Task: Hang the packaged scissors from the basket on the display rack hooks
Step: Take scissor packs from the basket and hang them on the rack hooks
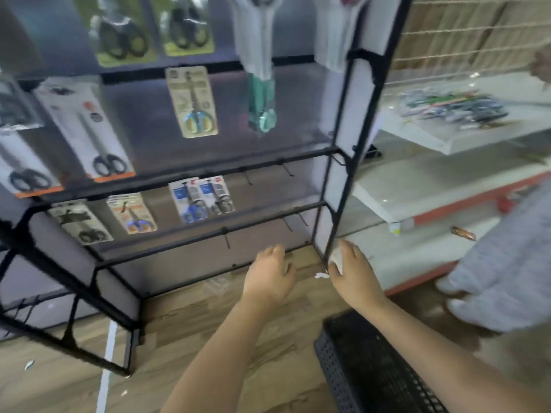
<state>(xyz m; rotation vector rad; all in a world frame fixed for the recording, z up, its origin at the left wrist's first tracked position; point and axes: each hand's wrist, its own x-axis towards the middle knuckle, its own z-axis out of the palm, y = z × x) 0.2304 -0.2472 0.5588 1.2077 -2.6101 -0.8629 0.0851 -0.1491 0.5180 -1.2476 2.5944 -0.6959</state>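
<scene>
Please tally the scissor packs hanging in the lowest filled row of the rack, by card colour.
Blue-and-white packs: 2
Orange-trimmed pack: 1
Dark grey pack: 1
Total: 4

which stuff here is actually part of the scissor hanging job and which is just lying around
Part of the job:
display rack with its empty hooks
packaged scissors already hung
black basket on the floor
left hand and right hand

Just lying about:
white shelves to the right
loose items piled on the upper shelf
white scraps on the floor
</scene>
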